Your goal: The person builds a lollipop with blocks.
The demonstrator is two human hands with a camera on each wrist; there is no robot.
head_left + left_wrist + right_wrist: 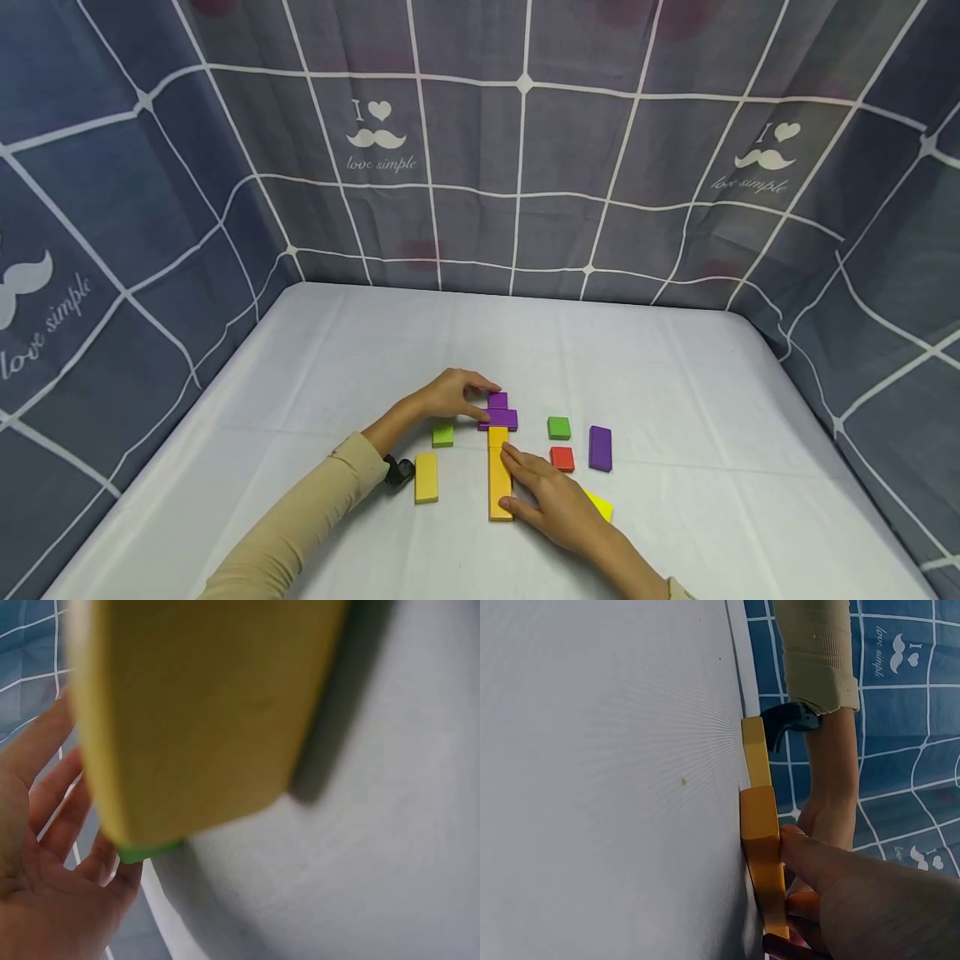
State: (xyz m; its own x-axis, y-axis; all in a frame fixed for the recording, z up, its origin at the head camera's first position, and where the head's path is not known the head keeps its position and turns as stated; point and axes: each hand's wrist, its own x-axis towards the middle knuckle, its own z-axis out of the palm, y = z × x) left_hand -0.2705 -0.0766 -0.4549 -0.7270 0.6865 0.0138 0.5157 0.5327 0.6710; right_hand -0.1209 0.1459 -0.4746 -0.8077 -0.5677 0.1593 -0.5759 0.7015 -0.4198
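My left hand (450, 393) reaches in from the left. Its index fingertip is at the small purple block (498, 401), and its thumb is at the left end of the wider purple block (502, 419) just below. Under these, a short orange block (498, 436) and a long orange block (499, 492) continue the line toward me. Flat along the right side of the orange blocks rests my right hand (558, 504), its thumb against the long one's near part. In the right wrist view, the thumb (802, 851) touches the orange block (760, 825) from the side.
Left of the line lie a yellow block (426, 478) and a light green block (442, 435). To the right are a green block (558, 428), a red block (562, 459), a purple block (600, 448) and a bright yellow block (600, 504). A checked curtain (465, 225) surrounds the white table (360, 350).
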